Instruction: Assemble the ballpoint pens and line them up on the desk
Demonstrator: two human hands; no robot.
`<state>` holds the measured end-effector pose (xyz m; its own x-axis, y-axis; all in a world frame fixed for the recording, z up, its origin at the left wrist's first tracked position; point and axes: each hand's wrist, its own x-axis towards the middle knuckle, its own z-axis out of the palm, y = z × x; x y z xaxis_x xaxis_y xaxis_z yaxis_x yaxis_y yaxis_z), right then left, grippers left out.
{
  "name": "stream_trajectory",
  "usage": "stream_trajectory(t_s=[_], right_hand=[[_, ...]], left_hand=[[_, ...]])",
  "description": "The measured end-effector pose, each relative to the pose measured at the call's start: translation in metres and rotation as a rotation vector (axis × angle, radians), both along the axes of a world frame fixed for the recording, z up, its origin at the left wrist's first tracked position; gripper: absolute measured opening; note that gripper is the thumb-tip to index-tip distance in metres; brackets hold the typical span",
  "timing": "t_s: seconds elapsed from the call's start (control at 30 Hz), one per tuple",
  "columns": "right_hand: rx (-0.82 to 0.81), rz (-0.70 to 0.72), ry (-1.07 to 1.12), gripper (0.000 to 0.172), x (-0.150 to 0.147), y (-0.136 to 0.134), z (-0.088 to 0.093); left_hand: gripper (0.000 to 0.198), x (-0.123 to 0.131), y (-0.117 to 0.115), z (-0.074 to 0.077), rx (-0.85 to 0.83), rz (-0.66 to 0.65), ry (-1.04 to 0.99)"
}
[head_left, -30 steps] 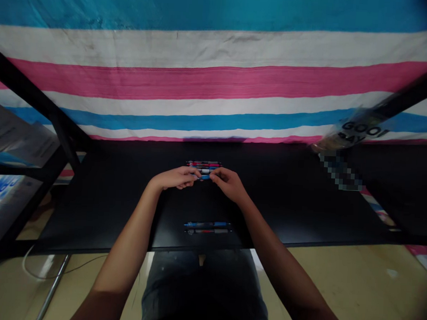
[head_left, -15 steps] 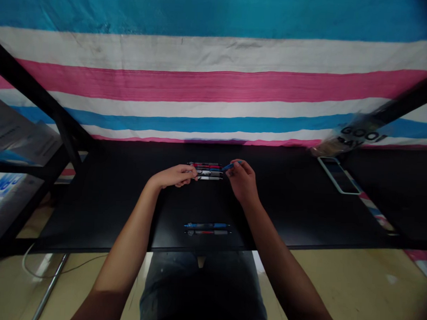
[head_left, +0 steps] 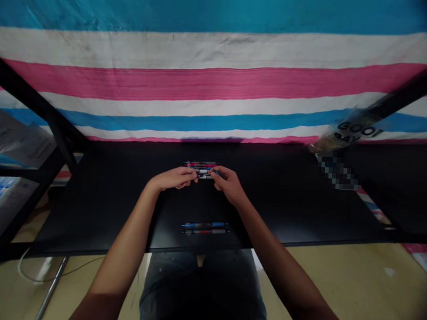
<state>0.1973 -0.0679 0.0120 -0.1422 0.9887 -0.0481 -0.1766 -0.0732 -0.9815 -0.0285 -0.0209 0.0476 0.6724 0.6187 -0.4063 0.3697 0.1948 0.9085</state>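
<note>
Striped tarpaulin (head_left: 209, 84) in blue, white and pink hangs behind a black surface (head_left: 101, 211). At the far right corner of the surface sits a blurred clear packet (head_left: 349, 130) printed "GOOD DAY", with a pixelated patch (head_left: 336, 171) just in front of it. Near the surface's front edge, two pens (head_left: 205, 228) lie side by side, one blue and one grey with red. Toward the surface's far edge, a tight row of pens (head_left: 201, 166) lies parallel to them. Both hands are just in front of that row. The right hand (head_left: 228, 184) is closed on a slim blue pen (head_left: 213, 174), which slants across the row's near side towards the left hand (head_left: 173, 178). The left hand's fingers are curled inward at the pen's far end, but whether they grip it cannot be told.
</note>
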Motion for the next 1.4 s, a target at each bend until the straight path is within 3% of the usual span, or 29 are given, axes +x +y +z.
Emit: stream_trajectory(t_s=[0.2, 0.63, 1.0, 1.4], right_hand=[[-0.015, -0.028, 0.066, 0.036, -0.003, 0.001, -0.002], [-0.039, 0.029, 0.075, 0.038, -0.002, 0.000, 0.002], [0.005, -0.101, 0.047, 0.037, 0.010, 0.004, 0.004], [0.024, -0.091, 0.059, 0.033, 0.012, 0.005, 0.004]], left_hand=[[0.037, 0.001, 0.000, -0.003, 0.007, -0.047, -0.020], [0.026, 0.003, -0.002, 0.001, -0.021, -0.033, -0.042], [0.025, 0.001, 0.001, -0.002, 0.088, 0.084, 0.038], [0.031, 0.000, 0.004, -0.003, 0.232, 0.055, -0.017]])
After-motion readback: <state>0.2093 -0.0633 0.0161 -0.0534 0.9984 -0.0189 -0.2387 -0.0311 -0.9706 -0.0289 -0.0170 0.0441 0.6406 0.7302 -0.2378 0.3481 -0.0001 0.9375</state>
